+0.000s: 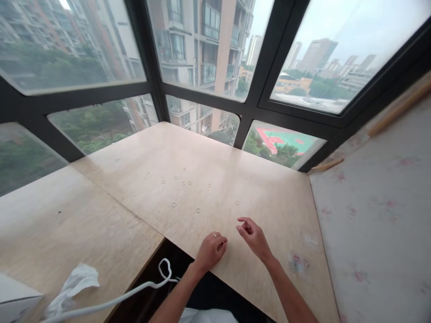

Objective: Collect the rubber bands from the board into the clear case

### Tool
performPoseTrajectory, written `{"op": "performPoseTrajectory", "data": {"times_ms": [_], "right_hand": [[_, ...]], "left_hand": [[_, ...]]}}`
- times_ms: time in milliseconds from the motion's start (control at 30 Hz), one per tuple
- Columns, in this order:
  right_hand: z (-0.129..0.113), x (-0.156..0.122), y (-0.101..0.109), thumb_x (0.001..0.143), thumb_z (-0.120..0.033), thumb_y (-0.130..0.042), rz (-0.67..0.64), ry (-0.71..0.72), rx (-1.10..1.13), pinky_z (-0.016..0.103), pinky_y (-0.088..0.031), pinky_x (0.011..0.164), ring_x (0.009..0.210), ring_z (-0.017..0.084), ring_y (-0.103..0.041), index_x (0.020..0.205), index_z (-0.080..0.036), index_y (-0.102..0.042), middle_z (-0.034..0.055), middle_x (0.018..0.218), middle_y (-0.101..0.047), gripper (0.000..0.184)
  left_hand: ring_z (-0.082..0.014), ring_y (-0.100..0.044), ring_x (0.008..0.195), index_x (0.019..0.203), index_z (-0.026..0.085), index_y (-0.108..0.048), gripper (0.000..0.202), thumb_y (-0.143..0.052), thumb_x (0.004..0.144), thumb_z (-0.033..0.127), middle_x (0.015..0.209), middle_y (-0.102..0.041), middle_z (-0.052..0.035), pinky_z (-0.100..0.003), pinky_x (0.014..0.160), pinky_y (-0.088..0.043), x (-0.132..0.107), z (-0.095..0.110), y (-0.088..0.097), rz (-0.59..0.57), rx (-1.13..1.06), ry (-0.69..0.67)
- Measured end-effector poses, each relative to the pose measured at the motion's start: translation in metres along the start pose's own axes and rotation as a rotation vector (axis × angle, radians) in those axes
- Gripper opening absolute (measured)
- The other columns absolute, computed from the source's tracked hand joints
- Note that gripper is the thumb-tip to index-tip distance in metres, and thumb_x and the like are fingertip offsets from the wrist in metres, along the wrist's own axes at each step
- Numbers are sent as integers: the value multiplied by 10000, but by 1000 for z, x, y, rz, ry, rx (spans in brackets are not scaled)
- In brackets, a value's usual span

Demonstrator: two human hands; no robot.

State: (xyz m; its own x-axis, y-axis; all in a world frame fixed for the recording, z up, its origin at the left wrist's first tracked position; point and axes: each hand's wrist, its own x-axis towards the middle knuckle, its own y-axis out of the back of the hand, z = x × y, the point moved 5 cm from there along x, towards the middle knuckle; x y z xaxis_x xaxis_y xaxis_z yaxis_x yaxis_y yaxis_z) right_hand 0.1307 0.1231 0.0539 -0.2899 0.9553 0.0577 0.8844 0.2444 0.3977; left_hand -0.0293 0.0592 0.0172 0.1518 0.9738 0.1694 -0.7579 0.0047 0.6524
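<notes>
My left hand [211, 249] rests near the front edge of a pale wooden board [269, 211], its fingers curled in; a small ring shows on top of its knuckles. My right hand [253, 237] hovers just to the right of it, thumb and forefinger bent toward each other in a loose pinch; what they hold, if anything, is too small to see. Several small thin rings [183, 183] lie scattered on the board beyond both hands, the nearest ring [237, 202] a little ahead of my right hand.
A second wooden surface [60, 229] lies to the left, with a dark gap [161, 287] between the two. A white cable [134, 291] and crumpled white tissue [76, 282] sit at lower left. Dark-framed windows [249, 107] ring the board. A floral fabric [380, 215] lies on the right.
</notes>
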Motion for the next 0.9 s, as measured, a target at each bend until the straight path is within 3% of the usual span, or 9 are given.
{"op": "performPoseTrajectory", "data": {"times_ms": [200,333,433,633,900], "right_hand": [[-54,129,-94,859,-309,-518,-404,266,-298,206,-381,554,544,98,-452,1071,-136,-593,-57,597,-477,283],[-70,202,-160,792,-234,-613,-551,339,-401,195,-359,563,554,89,-472,1030,-160,-637,-66,590,-507,250],[-79,242,-202,779,-217,-639,-603,380,-489,196,-353,572,588,96,-502,1049,-166,-641,-50,633,-556,275],[-79,282,-253,780,-198,-646,-635,429,-648,225,-357,607,681,142,-546,1088,-168,-636,2,739,-637,310],[-71,300,-273,784,-183,-612,-684,512,-800,239,-347,629,753,171,-553,1052,-197,-652,10,748,-654,272]], "left_hand": [[-148,-530,694,821,167,-664,160,-505,841,163,731,-590,-45,-254,642,-381,3,-6,1,34,-112,32],[-145,-529,683,845,175,-671,157,-515,829,170,708,-596,-37,-252,646,-383,0,-11,2,17,-179,26],[-146,-531,682,849,180,-671,155,-519,820,164,705,-605,-35,-254,650,-384,-1,-13,0,19,-207,44],[-144,-539,690,830,185,-656,130,-526,824,173,693,-608,-27,-254,665,-376,-1,-16,-4,40,-221,67],[-141,-543,691,809,196,-642,115,-529,832,200,697,-617,-21,-254,660,-370,-1,-15,-4,27,-221,79]]}}
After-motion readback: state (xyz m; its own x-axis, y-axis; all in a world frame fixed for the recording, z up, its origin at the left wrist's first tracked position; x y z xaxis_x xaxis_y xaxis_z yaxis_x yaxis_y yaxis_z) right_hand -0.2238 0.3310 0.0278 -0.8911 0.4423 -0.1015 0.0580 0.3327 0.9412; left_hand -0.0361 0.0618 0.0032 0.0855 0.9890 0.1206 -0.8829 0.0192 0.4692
